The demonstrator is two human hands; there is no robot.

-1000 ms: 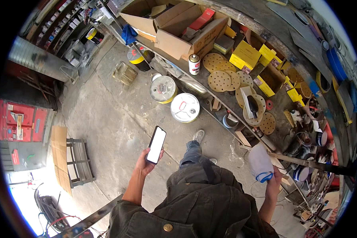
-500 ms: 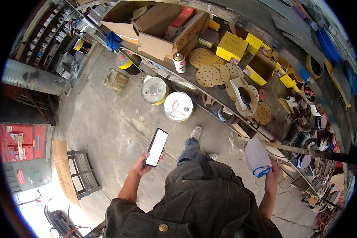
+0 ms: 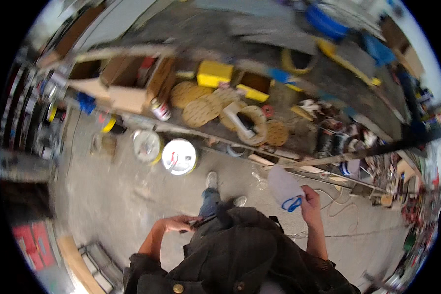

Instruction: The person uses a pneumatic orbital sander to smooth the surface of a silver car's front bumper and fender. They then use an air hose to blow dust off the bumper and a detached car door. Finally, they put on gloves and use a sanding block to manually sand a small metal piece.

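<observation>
Fingers of our right hand [image 3: 311, 203] pinch the lower edge of a pale, rounded plastic container [image 3: 283, 187] with a blue mark, holding it up at chest height just in front of the workbench [image 3: 328, 161]. Only that one edge is caught, so the container hangs outward from the fingers. We would judge it safer to slide the thumb further onto its body before carrying it anywhere, since a light thing held by its rim twists easily.

Our left hand [image 3: 176, 224] is closed around a dark phone [image 3: 204, 221], held low and flat against the front of our dark jacket [image 3: 240, 255], with its screen turned out of sight. With both hands full, we do best to keep the phone pressed close to the body so it does not catch on anything.

Outward from the hands, two white buckets [image 3: 179, 157] stand on the concrete floor [image 3: 112, 196] just beside the bench, ahead of our shoes [image 3: 211, 180]. Tan sanding discs [image 3: 198, 110], a yellow box [image 3: 214, 73] and an open cardboard box [image 3: 127, 85] lie on the bench top. The view is blurred, so we should settle our footing near the buckets and cords before reaching.
</observation>
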